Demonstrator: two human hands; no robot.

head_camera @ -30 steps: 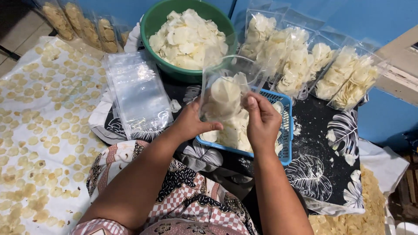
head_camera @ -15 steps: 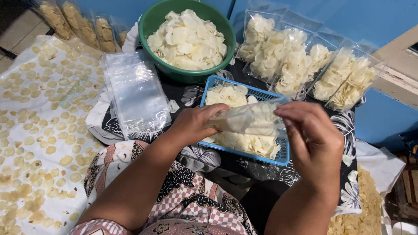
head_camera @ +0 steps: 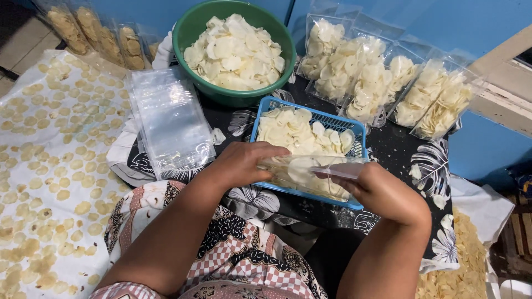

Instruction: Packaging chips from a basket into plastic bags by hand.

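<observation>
A clear plastic bag of pale chips lies sideways between my hands, just above the near edge of a blue plastic basket that holds more white chips. My left hand grips the bag's left end. My right hand holds its right, open end with fingers pinching the plastic. Behind the basket stands a green bowl heaped with white chips.
A stack of empty clear bags lies left of the basket. Several filled chip bags lean against the blue wall at the back right. Yellowish chips are spread on a white sheet at left. Black leaf-print cloth covers the floor.
The bag went from upright above the basket to lying sideways and lower. My right hand has shifted to its right end and both hands have come down towards me.
</observation>
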